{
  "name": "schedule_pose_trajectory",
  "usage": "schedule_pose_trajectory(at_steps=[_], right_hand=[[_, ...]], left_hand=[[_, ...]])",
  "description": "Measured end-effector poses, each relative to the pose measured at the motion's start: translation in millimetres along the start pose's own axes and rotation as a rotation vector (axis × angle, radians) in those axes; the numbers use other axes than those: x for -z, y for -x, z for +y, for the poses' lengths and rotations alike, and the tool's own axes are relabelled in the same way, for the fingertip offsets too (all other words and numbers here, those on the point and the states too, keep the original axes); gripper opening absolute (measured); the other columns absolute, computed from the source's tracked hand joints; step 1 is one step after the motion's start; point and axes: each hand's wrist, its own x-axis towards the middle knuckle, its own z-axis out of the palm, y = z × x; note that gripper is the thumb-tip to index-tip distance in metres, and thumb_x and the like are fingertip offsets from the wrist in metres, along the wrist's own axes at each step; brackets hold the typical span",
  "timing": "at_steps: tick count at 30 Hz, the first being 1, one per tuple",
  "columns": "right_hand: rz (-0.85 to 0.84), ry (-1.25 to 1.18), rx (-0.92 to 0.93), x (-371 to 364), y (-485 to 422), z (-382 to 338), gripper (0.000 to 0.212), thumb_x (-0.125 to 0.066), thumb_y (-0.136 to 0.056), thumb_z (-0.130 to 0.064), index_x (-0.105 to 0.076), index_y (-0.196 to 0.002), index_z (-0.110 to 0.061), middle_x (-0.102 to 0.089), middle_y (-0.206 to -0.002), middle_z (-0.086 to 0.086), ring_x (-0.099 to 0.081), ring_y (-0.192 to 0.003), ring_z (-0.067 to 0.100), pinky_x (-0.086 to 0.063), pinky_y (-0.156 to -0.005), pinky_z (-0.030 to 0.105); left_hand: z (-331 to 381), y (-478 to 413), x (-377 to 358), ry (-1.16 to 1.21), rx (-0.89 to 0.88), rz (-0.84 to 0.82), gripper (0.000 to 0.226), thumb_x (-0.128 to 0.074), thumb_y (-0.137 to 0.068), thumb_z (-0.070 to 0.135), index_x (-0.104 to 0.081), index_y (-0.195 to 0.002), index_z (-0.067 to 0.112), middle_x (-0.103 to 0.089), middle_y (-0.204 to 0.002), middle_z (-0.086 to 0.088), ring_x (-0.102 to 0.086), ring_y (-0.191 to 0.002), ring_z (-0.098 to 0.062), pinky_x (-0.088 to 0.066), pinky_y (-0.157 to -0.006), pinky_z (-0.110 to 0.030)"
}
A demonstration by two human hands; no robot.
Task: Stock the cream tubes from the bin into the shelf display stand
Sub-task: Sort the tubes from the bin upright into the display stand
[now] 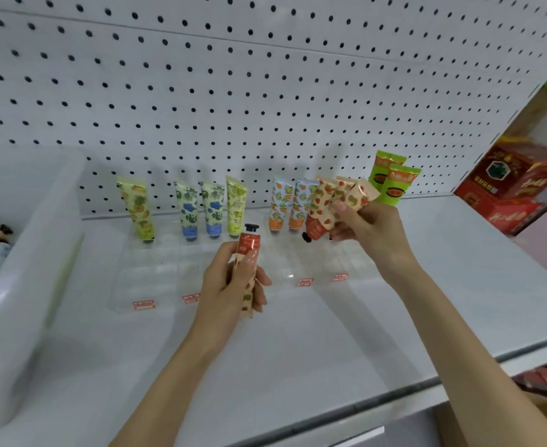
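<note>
We're gripping on both sides.
L hand [233,279] curls round one strawberry tube [249,245], cap above fingers; R hand [372,230] clutches three more tubes [322,204], clear stand [156,279] beneath fingertips.

Bright even overhead light, soft shadows on the shelf [298,350]; wide-angle bowing, blurred edges

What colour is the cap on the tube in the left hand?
Black: the cap tops the tube held by the left hand. Head view shows it best.
</note>
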Motion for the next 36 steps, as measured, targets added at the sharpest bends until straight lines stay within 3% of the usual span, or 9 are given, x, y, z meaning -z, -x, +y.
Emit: schedule_pose_trajectory(at_steps=[4, 8, 11, 15, 17, 20, 22, 28, 36], right_hand=[[-0.098, -0.037, -0.057, 10, 2, -10, 0.028, -0.061, -0.091, -0.022, -0.07, -0.087, 0.004, -0.072, -0.076, 0.018, -0.071, -0.069, 0.029, -0.059, -0.072, 0.035], [-0.072, 0.035, 0.046, 16, 4, -21, 0.011, -0.069, -0.084, -0.007, -0.06, -0.09, -0.009, -0.071, -0.08, 0.014, -0.07, -0.066, 0.03, -0.06, -0.062, 0.036], [-0.101, 0.154, 0.065, 20, -2, -30, 0.021, -0.07, -0.084, -0.007, -0.049, -0.084, -0.011, -0.07, -0.078, 0.012, -0.071, -0.062, 0.024, -0.059, -0.056, 0.032], [-0.232, 0.417, 0.102, 29, -19, -44, 0.016, -0.068, -0.087, -0.015, -0.056, -0.076, -0.011, -0.072, -0.078, 0.009, -0.072, -0.065, 0.019, -0.059, -0.064, 0.032], [-0.259, 0.576, 0.147, 30, -25, -52, 0.016, -0.066, -0.088, -0.02, -0.062, -0.075, -0.012, -0.07, -0.073, 0.004, -0.068, -0.059, 0.012, -0.053, -0.064, 0.023], [-0.258, 0.714, 0.198, 28, -32, -58, 0.015, -0.066, -0.088, -0.025, -0.07, -0.078, -0.014, -0.051, -0.059, 0.002, -0.042, -0.049, 0.012, -0.031, -0.047, 0.011], [-0.241, 0.722, 0.204, 26, -34, -57, 0.015, -0.067, -0.087, -0.026, -0.073, -0.08, -0.013, -0.043, -0.049, -0.002, -0.034, -0.045, 0.011, -0.025, -0.041, 0.013], [-0.111, 0.668, 0.212, 22, -41, -47, 0.015, -0.074, -0.081, -0.023, -0.075, -0.079, -0.008, -0.043, -0.033, -0.009, -0.04, -0.035, 0.0, -0.026, -0.038, 0.011], [-0.138, 0.724, 0.207, 17, -40, -40, 0.019, -0.07, -0.085, -0.021, -0.075, -0.093, -0.004, -0.041, -0.051, -0.015, -0.042, -0.044, 0.003, -0.031, -0.041, 0.008]], left_hand=[[2, -1, 1, 0.011, -0.001, 0.016, 0.013, -0.046, -0.097, 0.02, -0.054, -0.105, 0.013, -0.063, -0.064, 0.001, -0.052, -0.047, -0.013, -0.044, -0.043, -0.025], [1, 0, 1, 0.005, 0.0, 0.012, 0.012, -0.046, -0.097, 0.018, -0.055, -0.105, 0.015, -0.063, -0.064, 0.001, -0.052, -0.047, -0.013, -0.044, -0.043, -0.025], [0, 0, 1, -0.005, 0.001, -0.003, 0.012, -0.046, -0.097, 0.019, -0.054, -0.104, 0.015, -0.064, -0.065, 0.001, -0.053, -0.048, -0.013, -0.045, -0.044, -0.025], [-2, 0, 2, -0.006, 0.0, -0.005, 0.01, -0.046, -0.098, 0.018, -0.054, -0.103, 0.014, -0.064, -0.065, -0.001, -0.053, -0.048, -0.014, -0.045, -0.043, -0.026], [-1, 0, 2, -0.009, -0.003, -0.003, 0.011, -0.047, -0.097, 0.018, -0.054, -0.103, 0.012, -0.064, -0.065, -0.001, -0.053, -0.047, -0.014, -0.045, -0.043, -0.025], [-1, 0, 2, -0.011, -0.007, -0.004, 0.012, -0.047, -0.097, 0.019, -0.054, -0.105, 0.012, -0.064, -0.065, 0.0, -0.053, -0.047, -0.014, -0.045, -0.043, -0.025], [-1, 0, 2, -0.011, -0.005, -0.002, 0.013, -0.047, -0.097, 0.019, -0.055, -0.105, 0.013, -0.064, -0.065, -0.001, -0.054, -0.047, -0.013, -0.045, -0.043, -0.025], [-2, 2, 2, -0.033, -0.001, -0.006, 0.012, -0.047, -0.097, 0.018, -0.054, -0.104, 0.012, -0.064, -0.064, -0.001, -0.053, -0.047, -0.014, -0.045, -0.043, -0.026], [-1, 2, 1, -0.037, 0.007, -0.001, 0.015, -0.047, -0.096, 0.017, -0.054, -0.107, 0.008, -0.064, -0.064, -0.001, -0.053, -0.046, -0.014, -0.045, -0.042, -0.025]])
